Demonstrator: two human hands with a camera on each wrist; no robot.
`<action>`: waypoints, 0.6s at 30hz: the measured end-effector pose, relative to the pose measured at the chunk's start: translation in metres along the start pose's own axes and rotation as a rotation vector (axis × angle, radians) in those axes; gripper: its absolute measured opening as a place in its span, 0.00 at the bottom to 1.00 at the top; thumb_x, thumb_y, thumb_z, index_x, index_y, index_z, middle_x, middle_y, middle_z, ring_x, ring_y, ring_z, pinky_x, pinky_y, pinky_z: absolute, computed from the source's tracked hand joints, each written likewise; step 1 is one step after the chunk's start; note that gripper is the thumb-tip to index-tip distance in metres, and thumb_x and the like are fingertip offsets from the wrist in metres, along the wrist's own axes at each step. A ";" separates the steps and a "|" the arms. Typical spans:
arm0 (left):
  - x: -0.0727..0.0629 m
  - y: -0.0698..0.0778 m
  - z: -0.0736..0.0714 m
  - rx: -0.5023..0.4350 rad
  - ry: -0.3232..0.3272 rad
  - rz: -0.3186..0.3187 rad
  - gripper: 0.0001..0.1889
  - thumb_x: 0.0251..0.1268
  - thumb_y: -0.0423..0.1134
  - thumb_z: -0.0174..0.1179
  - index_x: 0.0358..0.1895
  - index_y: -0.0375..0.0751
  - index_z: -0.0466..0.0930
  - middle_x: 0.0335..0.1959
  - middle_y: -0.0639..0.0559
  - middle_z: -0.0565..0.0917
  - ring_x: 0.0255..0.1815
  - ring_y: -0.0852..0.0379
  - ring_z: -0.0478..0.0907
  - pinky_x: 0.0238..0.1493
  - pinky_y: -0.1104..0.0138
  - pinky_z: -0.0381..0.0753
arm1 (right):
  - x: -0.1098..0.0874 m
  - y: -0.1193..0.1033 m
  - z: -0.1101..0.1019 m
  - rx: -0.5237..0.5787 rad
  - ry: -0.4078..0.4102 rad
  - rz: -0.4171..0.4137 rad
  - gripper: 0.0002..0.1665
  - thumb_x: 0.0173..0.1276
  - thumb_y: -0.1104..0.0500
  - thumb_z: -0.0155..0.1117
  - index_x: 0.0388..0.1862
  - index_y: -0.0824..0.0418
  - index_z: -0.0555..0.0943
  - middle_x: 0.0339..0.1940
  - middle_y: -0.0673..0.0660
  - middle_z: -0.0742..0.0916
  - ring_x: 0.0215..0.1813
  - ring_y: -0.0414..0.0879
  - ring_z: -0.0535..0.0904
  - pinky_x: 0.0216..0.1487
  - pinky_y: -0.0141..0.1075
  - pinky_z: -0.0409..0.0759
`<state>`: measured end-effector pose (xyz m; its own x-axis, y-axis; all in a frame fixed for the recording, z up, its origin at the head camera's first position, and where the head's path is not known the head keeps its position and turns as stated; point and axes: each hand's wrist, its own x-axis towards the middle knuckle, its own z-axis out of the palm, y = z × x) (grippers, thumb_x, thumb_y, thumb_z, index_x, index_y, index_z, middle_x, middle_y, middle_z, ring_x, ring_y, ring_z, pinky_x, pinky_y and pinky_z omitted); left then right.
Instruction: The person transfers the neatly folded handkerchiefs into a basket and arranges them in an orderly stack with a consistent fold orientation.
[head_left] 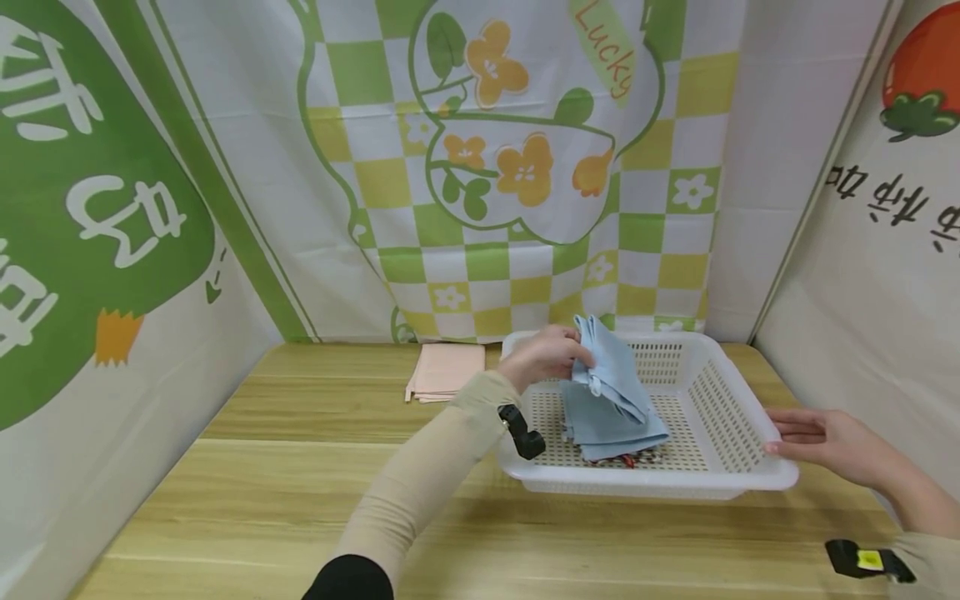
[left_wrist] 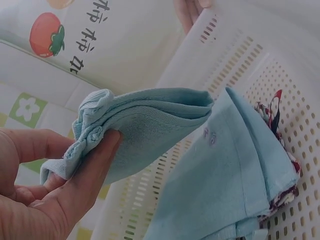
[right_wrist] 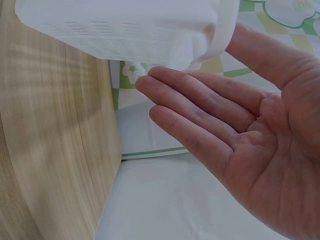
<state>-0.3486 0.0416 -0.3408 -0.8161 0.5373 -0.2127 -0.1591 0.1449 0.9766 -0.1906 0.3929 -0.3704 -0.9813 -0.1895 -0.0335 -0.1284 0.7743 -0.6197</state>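
My left hand pinches one end of a folded light blue towel, thumb on one side and fingers on the other. In the left wrist view the folded layers of this held towel jut out from the fingers over the basket. Beneath it, another light blue folded towel lies in the white plastic basket, on top of a dark red and white patterned cloth, mostly hidden. At the basket's right end my right hand touches the rim, its fingers straight in the right wrist view.
A folded pink towel lies left of the basket near the back edge of the wooden table. Printed curtains hang behind the table and on both sides.
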 end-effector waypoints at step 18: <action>0.008 0.002 0.027 -0.024 -0.033 -0.017 0.22 0.55 0.20 0.58 0.18 0.42 0.55 0.19 0.52 0.62 0.20 0.58 0.65 0.23 0.68 0.69 | -0.001 -0.002 -0.002 0.002 -0.011 -0.002 0.37 0.66 0.55 0.64 0.62 0.81 0.65 0.52 0.73 0.81 0.40 0.21 0.76 0.38 0.26 0.80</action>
<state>-0.3406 0.0688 -0.3415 -0.7946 0.5620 -0.2297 -0.1862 0.1345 0.9733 -0.1894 0.3929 -0.3671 -0.9794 -0.1976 -0.0410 -0.1298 0.7725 -0.6217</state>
